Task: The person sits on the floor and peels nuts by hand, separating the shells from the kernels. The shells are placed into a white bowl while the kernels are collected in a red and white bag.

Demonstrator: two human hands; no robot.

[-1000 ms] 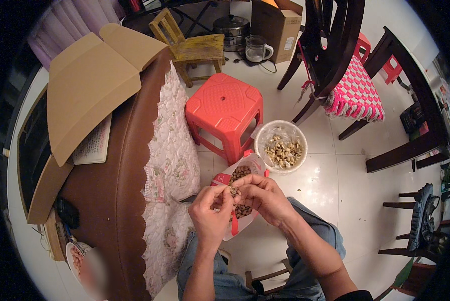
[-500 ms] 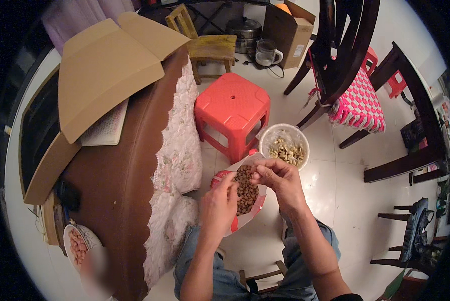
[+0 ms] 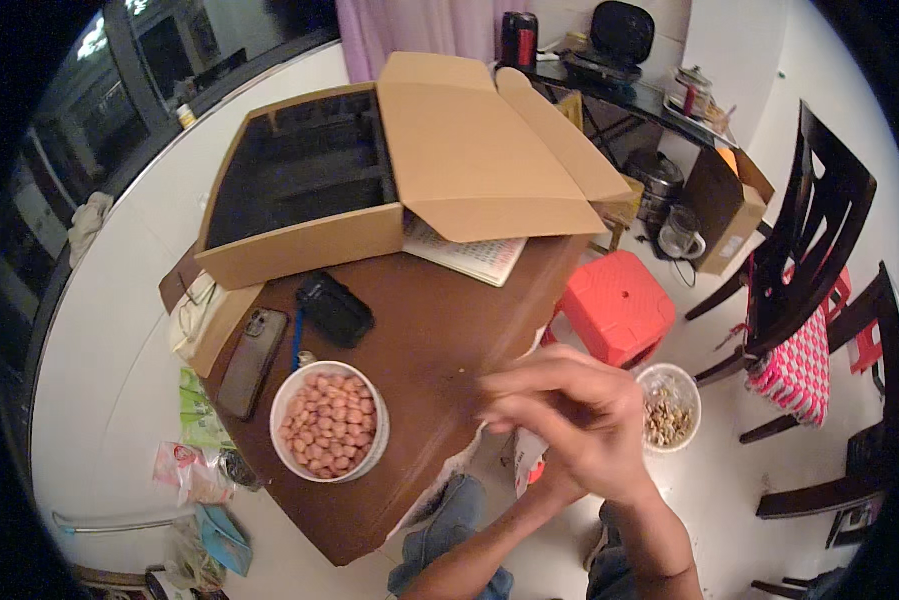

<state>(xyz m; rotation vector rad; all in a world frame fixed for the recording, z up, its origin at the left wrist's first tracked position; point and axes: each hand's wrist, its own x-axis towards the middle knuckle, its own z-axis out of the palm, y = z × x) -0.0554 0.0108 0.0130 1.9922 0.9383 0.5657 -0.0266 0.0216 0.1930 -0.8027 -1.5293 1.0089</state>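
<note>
My right hand is raised above the table's right edge. Its thumb and fingertips pinch together, pointing left; anything between them is too small or blurred to make out. Behind it my left hand is almost wholly covered, with only the wrist part showing and its fingers hidden. Below the hands, a red and white bag peeks out. A white bowl full of pink-skinned peanuts stands on the brown tabletop, left of my hands. To their right, a white bucket on the floor holds pale shells.
An open cardboard box with black foam covers the table's back, over a paper pad. A phone and a black case lie near the bowl. A red stool and a dark chair stand right.
The view has swung left, bringing the whole peanut bowl and box into sight. My hands have left the bag's opening and come up toward the table edge, the right now covering the left.
</note>
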